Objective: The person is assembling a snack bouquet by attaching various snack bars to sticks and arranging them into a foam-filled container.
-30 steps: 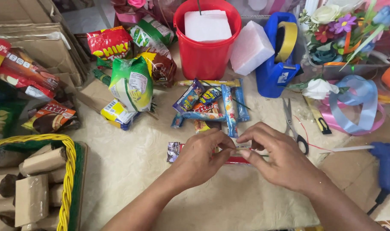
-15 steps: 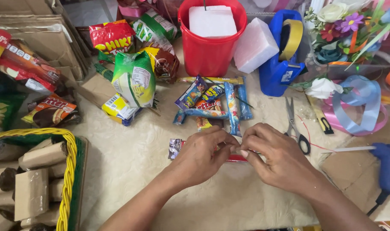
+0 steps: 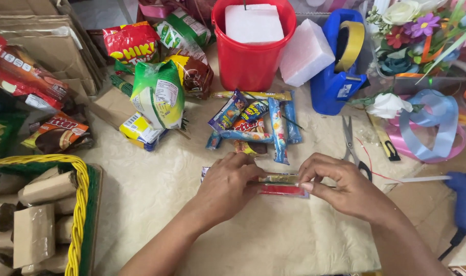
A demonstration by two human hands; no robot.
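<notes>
My left hand [image 3: 228, 186] and my right hand [image 3: 340, 189] both grip a small flat red and gold candy packet [image 3: 281, 185] against the cream table cover. The left hand covers the packet's left end, where a purple wrapper edge [image 3: 205, 173] sticks out. The right hand pinches the packet's right end. Just beyond the hands lies a pile of several wrapped candy bars [image 3: 258, 125].
A red bucket [image 3: 253, 61] with a white foam block, a blue tape dispenser [image 3: 340, 71], scissors [image 3: 351, 145], ribbons [image 3: 432, 128] and a blue glue gun [image 3: 465, 202] lie behind and to the right. Snack bags [image 3: 159, 94] lie left. A yellow-rimmed basket [image 3: 79, 214] sits near left.
Both hands stay on the packet at the same spot; the fingers have shifted slightly along it. Nothing else on the table has moved.
</notes>
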